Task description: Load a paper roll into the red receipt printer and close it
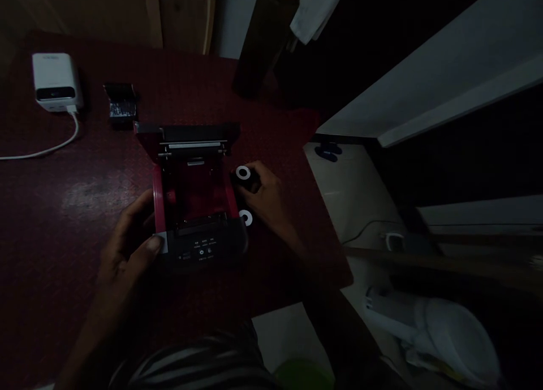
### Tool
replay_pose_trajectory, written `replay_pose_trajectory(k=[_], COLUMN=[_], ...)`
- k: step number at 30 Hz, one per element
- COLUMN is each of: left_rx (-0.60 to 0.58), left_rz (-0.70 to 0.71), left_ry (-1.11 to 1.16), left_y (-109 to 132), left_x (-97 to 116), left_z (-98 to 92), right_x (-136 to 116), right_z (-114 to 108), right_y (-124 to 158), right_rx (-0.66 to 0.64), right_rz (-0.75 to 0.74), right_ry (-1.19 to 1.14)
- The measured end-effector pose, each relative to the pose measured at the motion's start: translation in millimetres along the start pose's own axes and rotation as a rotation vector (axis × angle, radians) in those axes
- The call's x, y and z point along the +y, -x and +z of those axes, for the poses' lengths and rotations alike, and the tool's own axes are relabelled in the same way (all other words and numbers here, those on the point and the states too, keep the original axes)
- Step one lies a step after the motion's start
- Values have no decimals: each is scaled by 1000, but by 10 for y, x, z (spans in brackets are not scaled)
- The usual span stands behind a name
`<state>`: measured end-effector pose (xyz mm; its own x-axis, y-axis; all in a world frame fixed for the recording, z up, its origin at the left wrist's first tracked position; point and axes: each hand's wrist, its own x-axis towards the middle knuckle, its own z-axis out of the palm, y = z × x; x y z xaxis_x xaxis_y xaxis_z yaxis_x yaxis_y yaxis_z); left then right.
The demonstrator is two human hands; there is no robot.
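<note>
Left hand (131,248) is clamped on the printer (195,209), front corner, lid up, on the table (63,209). Right hand (265,200) has fingers curled round a roll (243,175) just beside it. Loading stage, I reckon; next needs the roll lined up with the bay.

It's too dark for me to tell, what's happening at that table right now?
A person works at a red and black printer on a dark red table, its lid open. The left hand clasps the printer's front left corner, thumb on top. The right hand holds a dark roll with a white core beside the printer's right side; a second roll lies close by. A white box with a cable sits far left.
</note>
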<state>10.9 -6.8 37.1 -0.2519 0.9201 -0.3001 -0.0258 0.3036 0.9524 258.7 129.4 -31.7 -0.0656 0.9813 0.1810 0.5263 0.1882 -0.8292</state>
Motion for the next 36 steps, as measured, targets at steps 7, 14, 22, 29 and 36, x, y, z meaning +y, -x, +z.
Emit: replay_pose_trajectory(k=[7,14,22,29,36], left_rx=[-4,8,9,-89,-97], left_rz=[-5,117,51,112,147], left_ry=[-6,-32,21,87,80], left_y=[10,-88,-18,-51,-54], left_x=[-3,-193,-98,-188,-259], left_z=[-2,-72,3,-59,-87], right_x=[6,-145,-202,-1099,-1399], right_z=[-217,-521,-324,-913,-215], right_y=[147,671,696,503,133], right_rx=[-72,-244,-156,-230,-505], right_rz=[41,137,13,-350,-589], right_ry=[-33,-70,-59,221,628])
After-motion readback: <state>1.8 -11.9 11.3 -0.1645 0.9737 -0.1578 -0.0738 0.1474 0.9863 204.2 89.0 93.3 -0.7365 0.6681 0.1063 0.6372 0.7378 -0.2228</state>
